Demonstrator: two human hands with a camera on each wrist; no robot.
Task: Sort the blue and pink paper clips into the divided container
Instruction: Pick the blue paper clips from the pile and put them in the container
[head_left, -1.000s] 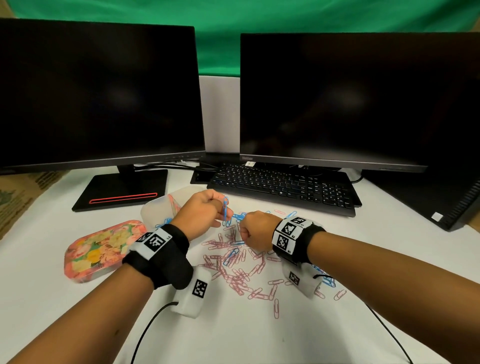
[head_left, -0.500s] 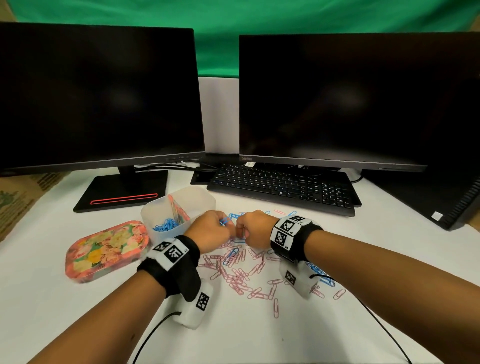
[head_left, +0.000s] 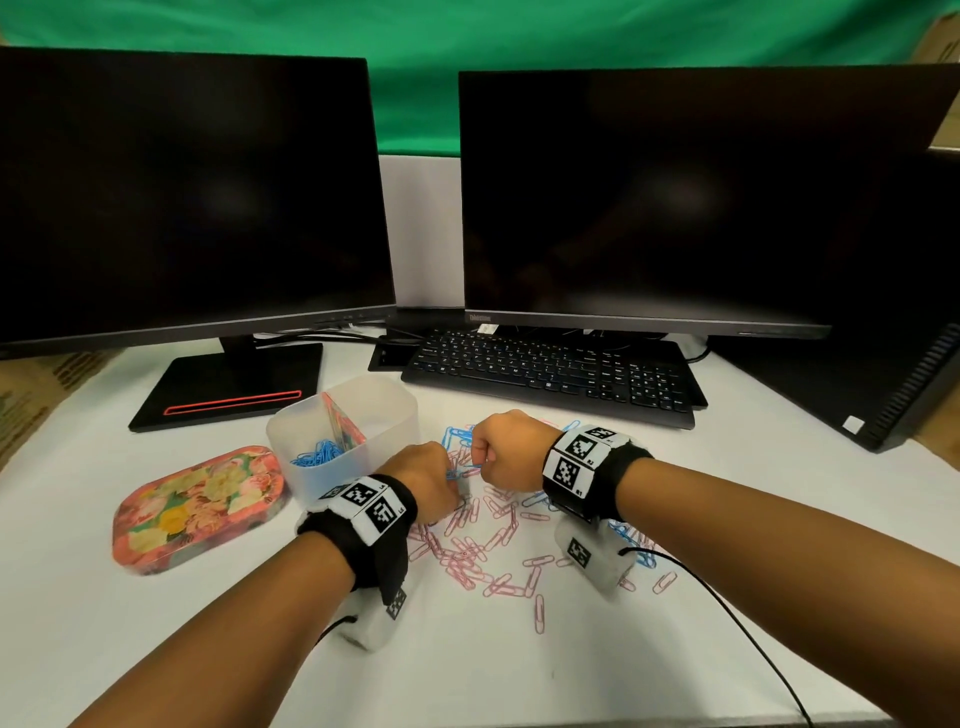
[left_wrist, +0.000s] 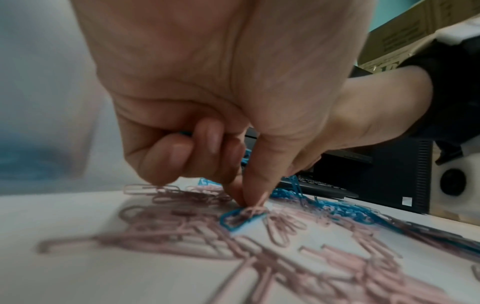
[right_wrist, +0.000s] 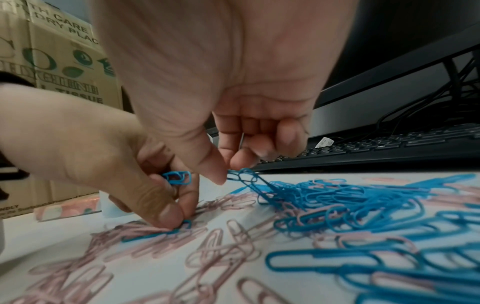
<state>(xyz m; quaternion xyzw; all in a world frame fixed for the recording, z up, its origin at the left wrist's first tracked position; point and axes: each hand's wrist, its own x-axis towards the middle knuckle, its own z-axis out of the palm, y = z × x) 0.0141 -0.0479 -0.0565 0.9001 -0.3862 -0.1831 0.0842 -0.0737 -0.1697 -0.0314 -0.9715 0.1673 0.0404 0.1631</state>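
Blue clip (left_wrist: 240, 219) lies flat, pinched by left hand (left_wrist: 207, 102).

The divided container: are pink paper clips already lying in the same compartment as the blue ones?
No. In the divided container, the near compartment holds only blue paper clips, as far as the head view shows.

Two hands work in front of one keyboard (head_left: 550, 371), the left hand (head_left: 423, 480) and the right hand (head_left: 506, 449), each above a loose scatter of paper clips too many and too tangled to count. Behind the keyboard stand two monitors (head_left: 187, 197), and left of it sit one divided container (head_left: 343, 441) with two compartments and one floral lid (head_left: 200, 506). The pink clips (head_left: 498, 551) plainly outnumber the blue clips (head_left: 457, 434) lying on the table.
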